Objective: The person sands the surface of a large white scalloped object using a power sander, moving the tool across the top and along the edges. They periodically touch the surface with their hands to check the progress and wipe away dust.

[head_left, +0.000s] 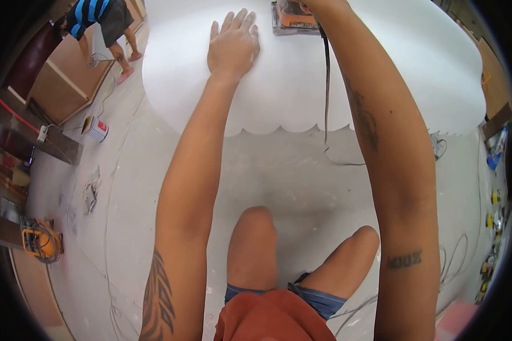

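A large white panel point(290, 85) with a scalloped near edge spreads out in front of me. My left hand point(233, 48) lies flat on it, fingers stretched out and dusty. At the top edge of the view, my right hand point(318, 4) is wrapped round an orange electric sander point(297, 17), only partly in view. The sander's flat base rests on the panel, to the right of my left hand. From it a black power cord point(326, 91) runs down over the scalloped edge toward the floor.
Another person point(105, 23) in a striped shirt bends over wooden cabinets point(62, 85) at upper left. A paint bucket point(95, 129) and an orange machine point(40, 241) stand on the left. Loose cords point(452, 261) trail over the floor point(301, 176) at right.
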Motion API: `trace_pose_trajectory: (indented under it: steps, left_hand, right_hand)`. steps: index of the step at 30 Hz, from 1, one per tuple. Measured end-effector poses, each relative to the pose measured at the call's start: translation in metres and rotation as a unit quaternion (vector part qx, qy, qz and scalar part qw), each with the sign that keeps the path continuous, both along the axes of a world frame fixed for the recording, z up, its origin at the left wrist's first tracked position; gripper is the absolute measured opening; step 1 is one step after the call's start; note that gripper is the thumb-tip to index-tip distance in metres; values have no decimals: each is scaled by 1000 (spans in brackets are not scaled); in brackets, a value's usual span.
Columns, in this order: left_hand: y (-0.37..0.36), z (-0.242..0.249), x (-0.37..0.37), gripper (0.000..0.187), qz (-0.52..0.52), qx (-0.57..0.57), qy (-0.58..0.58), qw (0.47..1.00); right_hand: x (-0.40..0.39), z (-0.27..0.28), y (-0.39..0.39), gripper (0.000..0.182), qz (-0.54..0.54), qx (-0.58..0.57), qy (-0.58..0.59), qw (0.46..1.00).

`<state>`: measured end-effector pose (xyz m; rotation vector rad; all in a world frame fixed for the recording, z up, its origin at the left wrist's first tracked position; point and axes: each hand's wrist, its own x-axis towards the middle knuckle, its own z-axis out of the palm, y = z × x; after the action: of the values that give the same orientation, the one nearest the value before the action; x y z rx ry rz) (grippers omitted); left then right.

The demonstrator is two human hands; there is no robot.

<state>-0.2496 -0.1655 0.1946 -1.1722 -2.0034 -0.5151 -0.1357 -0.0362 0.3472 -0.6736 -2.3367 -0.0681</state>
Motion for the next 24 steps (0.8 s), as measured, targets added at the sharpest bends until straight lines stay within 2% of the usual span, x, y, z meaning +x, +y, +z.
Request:
trace_pose_trajectory:
  steps: [5, 7, 10, 12, 13, 15, 16, 18, 19, 21, 24]
  left_hand:
    - [-7, -22, 28, 46, 33, 67, -5, 997]
    - [-23, -41, 50, 48, 58, 76, 6, 995]
    - [-42, -60, 78, 55, 15, 51, -6, 999]
    - [-53, -62, 81, 62, -39, 18, -52, 998]
    - [-59, -59, 77, 62, -33, 17, -49, 998]
    - [-75, -54, 64, 61, -84, -52, -43, 994]
    - [-84, -52, 56, 61, -81, -55, -42, 994]
    - [-102, -53, 43, 61, 3, -94, 4, 996]
    - [-111, -58, 30, 61, 2, -93, 6, 996]
    - [-129, -66, 8, 62, 69, -35, 11, 997]
    - [-155, -61, -27, 63, 76, -7, 15, 997]
  right_hand:
    - [11, -2, -14, 34, 47, 20, -2, 999]
    - [14, -1, -28, 35, 24, -35, -16, 999]
    - [5, -2, -27, 35, 50, -32, -13, 998]
    - [-3, 2, -27, 35, 57, -31, -6, 998]
    - [-7, 2, -28, 35, 57, -33, -5, 998]
    - [-17, 3, -31, 34, 69, -23, -1, 997]
    - [-22, 2, -32, 33, 72, -13, 0, 997]
    - [-27, 0, -35, 32, 85, -15, -9, 996]
    - [-30, 2, -38, 30, 98, -12, -15, 995]
    - [-36, 6, -44, 30, 101, -19, -15, 995]
    - [-57, 3, -57, 29, 115, -7, -22, 993]
